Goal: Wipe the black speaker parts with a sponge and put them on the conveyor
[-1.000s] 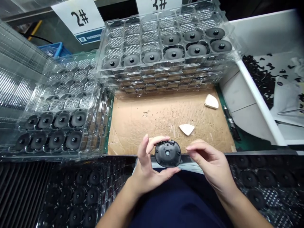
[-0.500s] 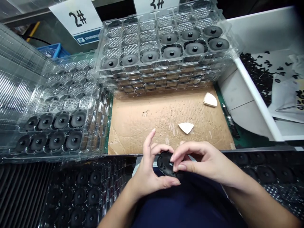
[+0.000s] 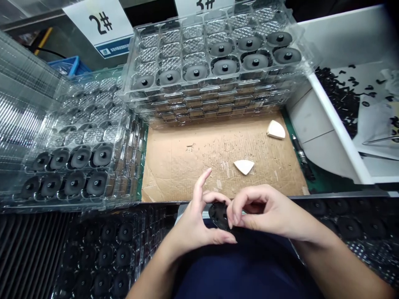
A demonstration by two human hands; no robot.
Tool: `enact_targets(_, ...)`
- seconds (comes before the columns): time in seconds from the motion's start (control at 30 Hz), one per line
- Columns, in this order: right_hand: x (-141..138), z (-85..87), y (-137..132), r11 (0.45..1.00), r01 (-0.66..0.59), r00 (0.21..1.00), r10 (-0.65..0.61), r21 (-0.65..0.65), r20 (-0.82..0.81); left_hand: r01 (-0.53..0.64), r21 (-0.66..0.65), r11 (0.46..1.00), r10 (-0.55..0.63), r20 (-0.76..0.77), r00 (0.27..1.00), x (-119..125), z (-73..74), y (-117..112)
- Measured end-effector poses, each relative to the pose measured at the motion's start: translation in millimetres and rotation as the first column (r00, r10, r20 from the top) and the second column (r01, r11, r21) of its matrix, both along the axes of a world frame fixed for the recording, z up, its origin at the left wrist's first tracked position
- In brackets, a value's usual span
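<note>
A black oval plastic part (image 3: 219, 214) sits low between my hands, tilted and largely hidden by my fingers. My left hand (image 3: 195, 222) cradles it from the left, with one finger raised and the thumb beneath. From the right, the fingertips of my right hand (image 3: 264, 211) pinch its edge. Just beyond my hands, two white foam wedges (image 3: 244, 166) (image 3: 276, 130) lie on a worn cardboard sheet (image 3: 187, 174).
Stacked clear plastic trays (image 3: 212, 66) (image 3: 77, 145) hold dark round parts ahead and to the left, and another tray (image 3: 102, 257) lies below. To the right are a black-handled tool (image 3: 301, 155) and a white bin (image 3: 339, 99) of small black pieces.
The black part has turned from facing up to nearly edge-on and dropped closer to me. My right hand has come in from beside it and now pinches it.
</note>
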State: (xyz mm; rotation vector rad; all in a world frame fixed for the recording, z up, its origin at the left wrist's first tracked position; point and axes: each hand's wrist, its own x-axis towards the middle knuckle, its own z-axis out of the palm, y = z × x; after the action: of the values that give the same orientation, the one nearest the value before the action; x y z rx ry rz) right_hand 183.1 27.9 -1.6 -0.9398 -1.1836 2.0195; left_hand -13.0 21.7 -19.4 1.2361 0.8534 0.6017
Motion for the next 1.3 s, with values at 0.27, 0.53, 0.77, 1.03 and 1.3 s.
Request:
enact_targets(0.27,3,-19.4,-20,0.965,0.254,0.967,-0.252,-0.064,0.04,-0.097,0.262,0.96,0.092,0.029,0.995,5,-10.4,-3)
enact_targets(0.53,14,-20.7,-43,0.832,0.386,0.809,-0.513,0.398,0.288,-0.143,0.362,0.921,0.143,0.027,0.989,9,-10.9,-5)
enact_targets(0.77,15,-23.1,-52,0.688,0.079,0.743,-0.523,0.721,0.418,0.008,0.217,0.976,0.019,-0.123,0.992,14,-5.3,1)
enact_targets(1.03,101,-58.8,-98,0.876,0.281,0.341,-0.474,0.393,0.812,0.239,-0.072,0.968,-0.249,-0.319,0.914,40,-9.1,12)
enact_targets(1.3,266,-107.3,-206,0.705,0.707,-0.081,-0.002,0.059,0.997,0.044,0.044,0.998,-0.014,-0.534,0.846,77,-7.1,30)
